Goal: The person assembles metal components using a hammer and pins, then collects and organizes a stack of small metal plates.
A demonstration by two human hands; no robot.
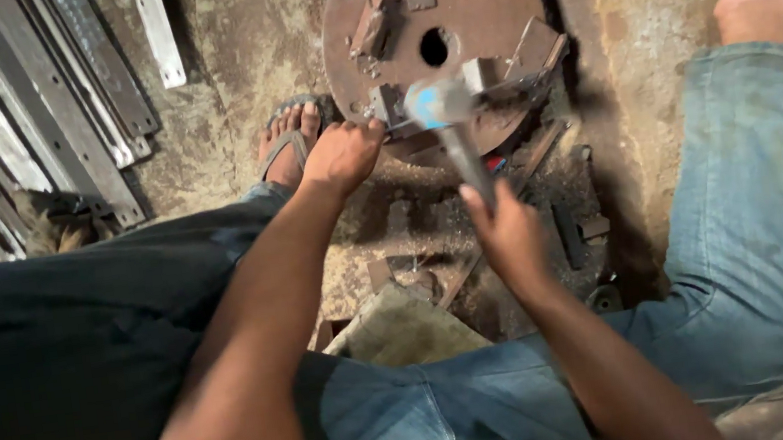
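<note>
Two hands work here over a dirt floor, where you sit with legs spread in blue jeans. The biggest thing before you is a round rusty disc with a hole in its middle, lying flat on the floor between your feet. To the left, well apart, a stack of grey metal strips leans in a row.

On the near edge of the disc a small steel block stands, and a thin metal piece goes from it to the right along the edge. Your left hand is nearer to the block; its fingers touch it, curled together, with the arm stretched straight forward.

Your right hand grips a hammer. The fingers are clamped on the handle. Its long axis goes from your fist up and away toward the disc, and the blurred bluish head is just over the thin piece, beside your left hand.
</note>
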